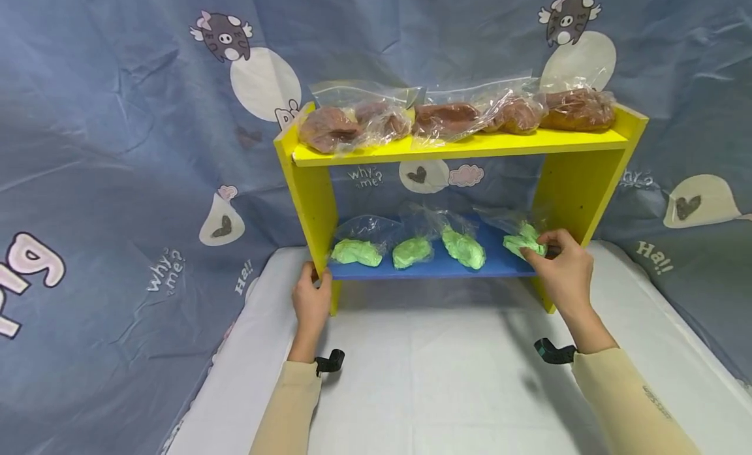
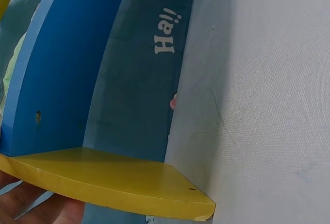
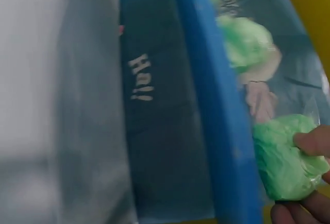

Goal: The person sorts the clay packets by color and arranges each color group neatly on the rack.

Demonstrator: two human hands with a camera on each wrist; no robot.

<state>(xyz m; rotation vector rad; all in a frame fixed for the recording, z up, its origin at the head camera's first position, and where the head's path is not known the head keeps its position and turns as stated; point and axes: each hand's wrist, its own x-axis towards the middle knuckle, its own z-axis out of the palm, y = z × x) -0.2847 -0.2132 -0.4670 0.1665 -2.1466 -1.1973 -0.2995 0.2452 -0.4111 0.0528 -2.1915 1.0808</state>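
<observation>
A small two-tier shelf with yellow side panels (image 1: 305,207) and a blue lower board (image 1: 382,269) stands on the table. My left hand (image 1: 311,298) holds the front edge of its left panel near the blue board; in the left wrist view, its fingers (image 2: 56,211) show beyond the yellow panel. At the right end of the blue board, my right hand (image 1: 565,269) pinches a clear bag of bright green, clay-like stuff (image 1: 519,241). The right wrist view shows thumb and fingers around that green lump (image 3: 286,165). Left of it lie more bagged green lumps (image 1: 464,247).
Several clear bags with brown lumps (image 1: 449,119) sit along the yellow top board (image 1: 470,147). A white cloth (image 1: 423,376) covers the table. Blue printed fabric (image 1: 147,115) hangs behind and at both sides of the shelf.
</observation>
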